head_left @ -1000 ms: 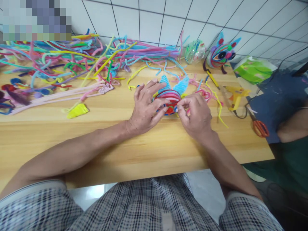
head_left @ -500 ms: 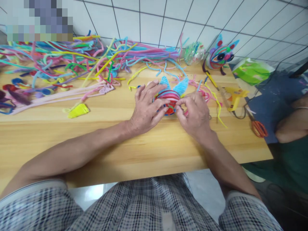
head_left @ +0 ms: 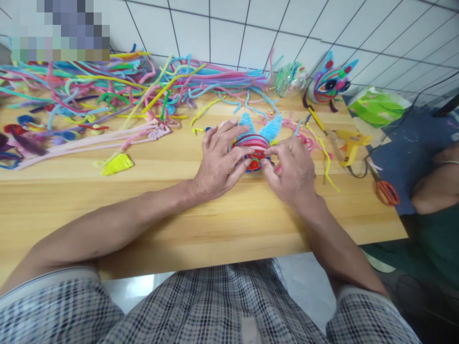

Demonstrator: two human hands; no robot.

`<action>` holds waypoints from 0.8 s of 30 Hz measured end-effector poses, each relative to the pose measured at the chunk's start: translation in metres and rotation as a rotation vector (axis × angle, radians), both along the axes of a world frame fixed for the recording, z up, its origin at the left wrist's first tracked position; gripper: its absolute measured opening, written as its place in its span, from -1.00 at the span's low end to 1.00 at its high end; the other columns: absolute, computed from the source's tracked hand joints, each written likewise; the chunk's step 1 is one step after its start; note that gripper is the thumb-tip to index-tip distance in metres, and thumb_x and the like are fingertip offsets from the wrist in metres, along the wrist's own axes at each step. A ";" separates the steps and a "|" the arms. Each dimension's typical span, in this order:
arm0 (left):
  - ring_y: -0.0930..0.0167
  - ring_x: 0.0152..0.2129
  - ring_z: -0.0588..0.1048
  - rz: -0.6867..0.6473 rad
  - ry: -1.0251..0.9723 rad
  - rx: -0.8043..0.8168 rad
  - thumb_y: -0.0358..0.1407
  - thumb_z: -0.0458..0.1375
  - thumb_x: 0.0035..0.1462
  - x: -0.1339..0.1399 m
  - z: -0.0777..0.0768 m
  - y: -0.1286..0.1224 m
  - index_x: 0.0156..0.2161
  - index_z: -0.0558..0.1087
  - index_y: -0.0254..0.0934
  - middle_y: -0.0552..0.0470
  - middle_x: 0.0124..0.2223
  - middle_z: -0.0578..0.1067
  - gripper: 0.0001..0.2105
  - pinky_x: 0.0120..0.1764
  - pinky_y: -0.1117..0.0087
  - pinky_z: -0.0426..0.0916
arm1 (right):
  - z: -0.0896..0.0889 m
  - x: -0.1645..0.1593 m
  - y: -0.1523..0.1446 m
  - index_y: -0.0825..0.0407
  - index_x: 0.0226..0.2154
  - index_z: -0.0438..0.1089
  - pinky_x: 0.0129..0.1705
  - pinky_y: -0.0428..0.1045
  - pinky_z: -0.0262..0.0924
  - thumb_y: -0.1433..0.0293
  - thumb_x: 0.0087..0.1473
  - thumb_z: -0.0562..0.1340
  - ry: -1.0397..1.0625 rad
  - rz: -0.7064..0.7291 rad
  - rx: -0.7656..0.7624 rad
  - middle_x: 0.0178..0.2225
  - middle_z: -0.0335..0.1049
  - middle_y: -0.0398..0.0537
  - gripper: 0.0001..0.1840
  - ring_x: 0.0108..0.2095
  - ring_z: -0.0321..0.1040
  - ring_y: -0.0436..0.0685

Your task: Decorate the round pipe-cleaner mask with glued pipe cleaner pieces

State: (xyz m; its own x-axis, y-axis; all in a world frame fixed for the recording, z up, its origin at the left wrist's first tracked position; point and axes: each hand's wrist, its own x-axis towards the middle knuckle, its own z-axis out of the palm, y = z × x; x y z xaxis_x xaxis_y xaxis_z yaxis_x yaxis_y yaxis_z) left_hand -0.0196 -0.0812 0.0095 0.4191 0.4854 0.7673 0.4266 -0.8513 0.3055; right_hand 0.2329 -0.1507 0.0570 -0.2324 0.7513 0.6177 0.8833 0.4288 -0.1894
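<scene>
On the wooden table, between my hands, sits a pipe-cleaner animal head [head_left: 253, 141] with two blue ears, pink and red curved bands and a red round piece low at its front. My left hand [head_left: 220, 160] grips its left side, fingers over the top edge and thumb near the red piece. At the right side, my right hand [head_left: 291, 165] has thumb and index finger at the front, slightly parted beside the red piece. Whether a small part lies between those fingertips is hidden. Pink pipe cleaners [head_left: 306, 141] lie just behind my right hand.
Loose pipe cleaners [head_left: 118, 91] pile along the back left. A finished animal head [head_left: 330, 85], a clear ball [head_left: 291, 79], a green packet [head_left: 376, 106], a yellow glue gun [head_left: 349, 143] and orange-handled scissors [head_left: 386, 192] are at the right. Another person's arm [head_left: 435, 186] rests beyond the table's right edge.
My right thumb and index finger have moved slightly apart at the front of the animal head, showing more of the red piece. My left hand holds its place.
</scene>
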 end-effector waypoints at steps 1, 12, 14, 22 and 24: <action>0.01 0.70 0.41 0.000 0.007 -0.010 -0.10 0.24 0.74 0.000 0.000 0.000 0.29 0.70 -0.03 -0.12 0.62 0.60 -0.75 0.74 -0.27 0.16 | 0.000 -0.002 0.000 -0.13 0.05 0.54 0.17 0.34 0.46 0.38 0.52 0.33 -0.002 0.006 -0.004 0.00 0.64 0.09 -0.88 0.11 0.59 0.44; 0.02 0.61 0.49 -0.077 -0.020 -0.030 -0.05 0.23 0.77 -0.002 0.009 0.000 0.39 0.66 0.01 -0.15 0.58 0.62 -0.71 0.66 -0.20 0.22 | 0.010 0.002 0.000 -0.14 -0.06 0.55 0.18 0.31 0.46 0.39 0.56 0.30 0.053 0.112 -0.031 -0.05 0.66 0.04 -0.89 0.06 0.61 0.38; 0.04 0.51 0.56 -0.112 -0.020 -0.041 -0.05 0.26 0.76 -0.003 0.014 -0.002 0.30 0.70 0.02 -0.11 0.49 0.68 -0.76 0.61 -0.16 0.27 | 0.012 0.002 -0.001 -0.14 -0.06 0.55 0.17 0.31 0.47 0.38 0.57 0.29 0.058 0.150 -0.040 -0.04 0.68 0.05 -0.89 0.05 0.63 0.38; 0.29 -0.04 0.70 -0.203 -0.140 0.035 -0.11 0.21 0.82 0.001 0.035 -0.009 0.10 0.68 -0.13 0.01 0.00 0.80 -0.76 0.18 0.14 0.44 | 0.024 0.000 -0.009 -0.16 0.06 0.53 0.04 0.21 0.59 0.21 0.65 0.36 0.271 0.316 -0.167 -0.06 0.73 -0.05 -0.91 -0.07 0.68 0.26; 0.32 -0.07 0.71 -0.217 -0.200 0.014 -0.15 0.24 0.81 0.003 0.040 -0.013 0.07 0.64 -0.16 0.03 -0.04 0.80 -0.80 0.12 0.19 0.46 | 0.024 -0.002 -0.010 -0.18 0.10 0.56 0.02 0.19 0.62 0.17 0.62 0.42 0.312 0.356 -0.147 -0.06 0.74 -0.08 -0.86 -0.09 0.68 0.24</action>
State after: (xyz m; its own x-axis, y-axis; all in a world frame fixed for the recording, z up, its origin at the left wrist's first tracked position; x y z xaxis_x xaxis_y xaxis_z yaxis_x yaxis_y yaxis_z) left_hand -0.0166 -0.0941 0.0490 0.3518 0.3893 0.8513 0.1661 -0.9209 0.3526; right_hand 0.2310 -0.1608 0.0810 -0.3110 0.7436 0.5919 0.5785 0.6422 -0.5029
